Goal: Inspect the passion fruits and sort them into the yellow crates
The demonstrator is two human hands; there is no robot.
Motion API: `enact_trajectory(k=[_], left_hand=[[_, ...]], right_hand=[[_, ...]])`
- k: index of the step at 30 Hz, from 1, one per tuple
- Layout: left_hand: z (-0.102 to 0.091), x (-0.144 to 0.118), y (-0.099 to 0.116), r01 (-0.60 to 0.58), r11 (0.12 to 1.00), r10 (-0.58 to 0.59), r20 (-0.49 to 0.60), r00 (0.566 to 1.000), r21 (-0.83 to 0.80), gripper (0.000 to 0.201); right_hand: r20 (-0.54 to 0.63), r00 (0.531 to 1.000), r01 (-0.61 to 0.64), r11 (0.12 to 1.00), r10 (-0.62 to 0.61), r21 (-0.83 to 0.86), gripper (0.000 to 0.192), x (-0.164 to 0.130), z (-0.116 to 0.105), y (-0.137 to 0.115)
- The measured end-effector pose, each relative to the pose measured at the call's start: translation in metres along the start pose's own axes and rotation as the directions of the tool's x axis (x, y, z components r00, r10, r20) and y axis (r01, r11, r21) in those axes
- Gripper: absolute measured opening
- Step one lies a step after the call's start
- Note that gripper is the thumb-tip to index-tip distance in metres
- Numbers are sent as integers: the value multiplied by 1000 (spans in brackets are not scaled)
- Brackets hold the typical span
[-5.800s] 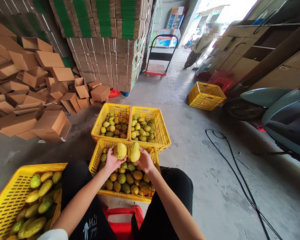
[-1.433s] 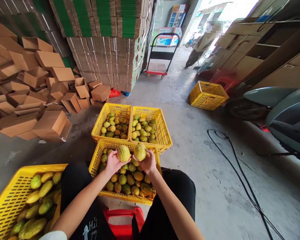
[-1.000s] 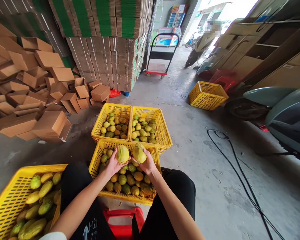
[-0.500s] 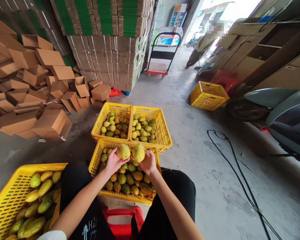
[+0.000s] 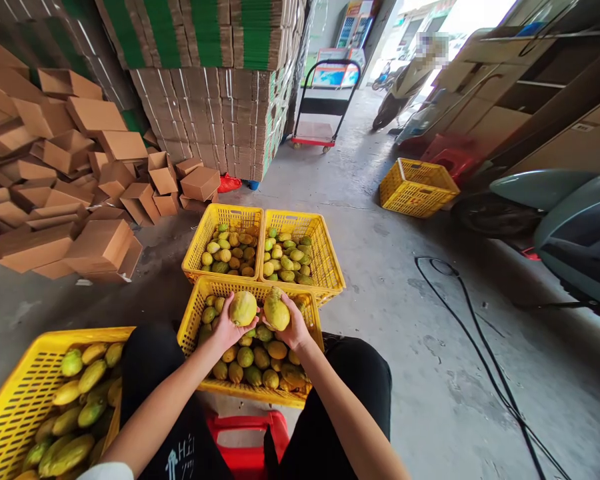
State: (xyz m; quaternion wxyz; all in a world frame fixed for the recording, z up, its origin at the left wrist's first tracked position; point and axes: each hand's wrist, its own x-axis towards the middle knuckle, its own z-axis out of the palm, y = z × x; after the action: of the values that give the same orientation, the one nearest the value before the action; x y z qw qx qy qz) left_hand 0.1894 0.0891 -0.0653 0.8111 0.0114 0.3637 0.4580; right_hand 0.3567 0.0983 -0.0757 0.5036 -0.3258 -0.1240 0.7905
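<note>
Showing: a seated person holding two yellow-green fruits over a crate
Left hand (image 5: 224,329): palm up, fingers curled under and around the left fruit (image 5: 243,308), grasping it
Right hand (image 5: 295,327): fingers wrapped round the right fruit (image 5: 277,312), grasping it from the right side
Fruits: held side by side, just beside each other, above the far half of the near crate (image 5: 194,313); whether they touch cannot be told
Near crate: yellow plastic mesh, between the person's knees, holding loose fruit (image 5: 253,363) of the same kind, green to yellow
Far crates: two yellow crates directly beyond the near crate, touching each other; left one (image 5: 200,241) and right one (image 5: 330,257), each partly filled with fruit
Left crate (image 5: 10,400): large yellow crate beside the person's left leg, holding longer green-yellow fruit
Stool (image 5: 245,440): red, under the person, visible between the legs
Empty crate (image 5: 416,188): yellow, tilted, well apart on the floor to the right
Boxes (image 5: 80,193): loose brown cartons heaped at left, with stacked flat cardboard (image 5: 220,100) behind them
Trolley (image 5: 323,110): flatbed with black handle, beyond the stacks
Scooter (image 5: 555,213): grey-green, at right edge
Cable (image 5: 460,313): black, trailing across the concrete floor
</note>
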Motion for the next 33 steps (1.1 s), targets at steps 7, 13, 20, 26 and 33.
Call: enact_trajectory(k=[7,13,20,26,33], left_hand=[[-6,5,0,-42,998,41,-14,999,-56,48],[-10,7,2,-71,988,81,70,994,-136,43],[-9,6,0,-83,994,91,123,988,-73,32],[-6,4,-3,-59,997,64,117,991,-48,32],[-5,5,0,-91,996,92,63,994,-25,33]], right_hand=[[55,998,22,994,-28,103,37,2,-1,-5],[90,995,38,999,-40,24,39,2,3,0],[-71,996,-58,998,56,-28,30,1,4,2],[-151,986,-66,998,69,22,24,3,-3,1],[64,996,-70,997,68,30,24,1,-1,-2]])
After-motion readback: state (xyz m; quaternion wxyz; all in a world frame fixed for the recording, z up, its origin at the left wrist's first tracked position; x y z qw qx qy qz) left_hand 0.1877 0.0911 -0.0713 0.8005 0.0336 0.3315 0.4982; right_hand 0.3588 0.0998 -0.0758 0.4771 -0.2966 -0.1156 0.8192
